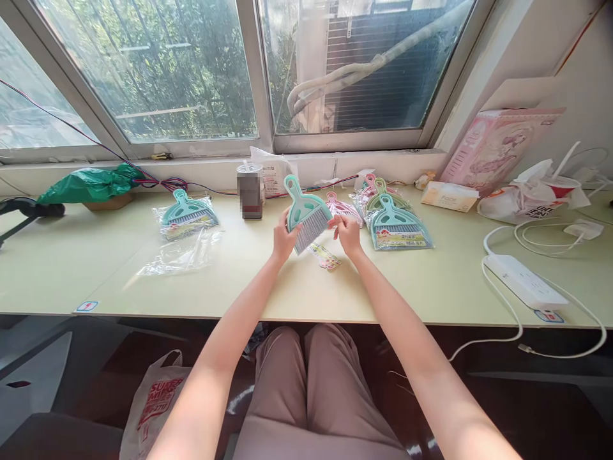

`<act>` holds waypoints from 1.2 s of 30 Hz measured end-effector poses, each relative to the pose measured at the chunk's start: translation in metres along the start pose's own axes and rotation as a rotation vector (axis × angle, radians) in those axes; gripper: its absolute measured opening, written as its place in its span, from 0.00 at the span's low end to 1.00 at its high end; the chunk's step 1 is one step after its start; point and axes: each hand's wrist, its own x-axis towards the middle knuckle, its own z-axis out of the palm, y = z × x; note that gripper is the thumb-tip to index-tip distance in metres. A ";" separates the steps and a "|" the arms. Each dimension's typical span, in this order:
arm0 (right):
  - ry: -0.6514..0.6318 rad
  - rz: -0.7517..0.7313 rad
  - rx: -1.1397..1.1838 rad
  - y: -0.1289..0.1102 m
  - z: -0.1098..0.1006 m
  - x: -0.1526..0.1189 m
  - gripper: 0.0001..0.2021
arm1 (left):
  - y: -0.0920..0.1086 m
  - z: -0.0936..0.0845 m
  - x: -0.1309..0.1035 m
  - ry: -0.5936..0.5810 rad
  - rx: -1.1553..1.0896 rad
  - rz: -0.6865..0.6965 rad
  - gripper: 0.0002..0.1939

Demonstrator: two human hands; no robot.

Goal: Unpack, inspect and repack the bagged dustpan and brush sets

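A mint-green mini dustpan with a grey-bristled brush [306, 214] nested in it is held tilted above the table, handle up. My left hand [285, 237] is closed around its left edge. At its right corner, my right hand [345, 231] has its fingers pinched on the rim. Below it on the table lies a printed label card [326, 257]. Wrapped dustpan sets, a green one [400, 227] and a pink one [342, 207], lie behind and right of my right hand. Another bagged green set [186, 214] lies to the left, with a crumpled clear plastic bag [179, 252] before it.
A dark canister [249, 195] stands near the windowsill, left of my hands. Further left is a green plastic bag [90, 184]. On the right are a tissue pack [449, 195], a pink box [500, 147] and a white power strip [525, 281] with loose cables.
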 end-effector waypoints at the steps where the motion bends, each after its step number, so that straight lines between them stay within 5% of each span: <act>1: -0.001 -0.051 -0.009 -0.002 0.003 -0.002 0.19 | 0.005 0.001 -0.005 -0.015 0.066 0.028 0.30; 5: -0.016 -0.214 -0.076 -0.011 0.015 -0.011 0.11 | 0.019 0.004 -0.022 -0.126 0.286 0.199 0.29; 10: 0.076 -0.171 -0.134 -0.017 0.022 -0.019 0.13 | 0.023 0.003 -0.030 -0.242 0.367 0.375 0.30; 25: 0.092 -0.132 -0.064 -0.035 0.015 -0.010 0.11 | 0.025 0.014 -0.025 -0.197 0.008 0.150 0.31; 27: 0.090 -0.155 -0.020 -0.038 0.015 -0.012 0.09 | 0.017 0.011 -0.015 -0.093 0.005 0.093 0.32; 32: 0.018 -0.207 0.035 -0.050 0.010 -0.019 0.08 | -0.009 -0.037 0.026 0.560 0.082 -0.116 0.33; 34: 0.043 -0.210 -0.078 -0.054 0.003 -0.017 0.09 | -0.015 -0.060 0.037 0.564 0.125 -0.187 0.32; 36: 0.102 -0.214 -0.291 -0.054 -0.005 -0.012 0.11 | -0.018 -0.073 0.042 0.412 0.158 -0.237 0.28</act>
